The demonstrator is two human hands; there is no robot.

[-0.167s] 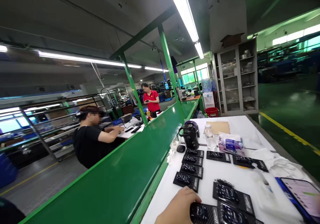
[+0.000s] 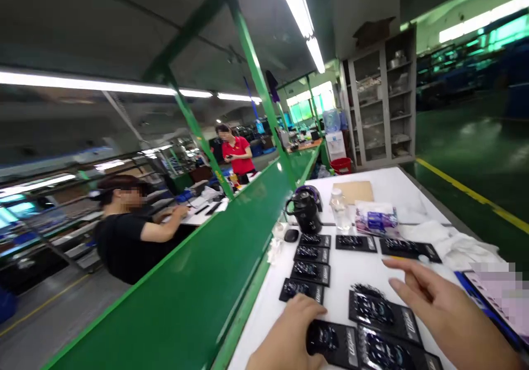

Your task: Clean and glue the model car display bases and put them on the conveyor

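Note:
My left hand [image 2: 289, 331] is at the bottom centre, its thumb and fingers closed around the left end of a black card pack [image 2: 351, 343]. This pack carries a glossy dark item under clear plastic and white lettering. Right beside it are another black pack [image 2: 388, 350] and a pack with a frilly dark end [image 2: 378, 309]. My right hand [image 2: 446, 309] hovers over the table to the right of these, thumb and forefinger apart, with nothing visible between them. Similar packs [image 2: 309, 273] form a column beyond my left hand.
A black jug [image 2: 306, 213], a clear bottle [image 2: 339, 210] and a purple packet [image 2: 376, 219] stand farther back on the white table [image 2: 407, 193]. A phone [image 2: 496, 298] lies at right. A green partition [image 2: 185, 282] runs along the left; two people sit or stand beyond it.
My right hand has come into view from the right edge, near the phone, towards the packs. My left hand stays at the same pack. The whole view has shifted slightly.

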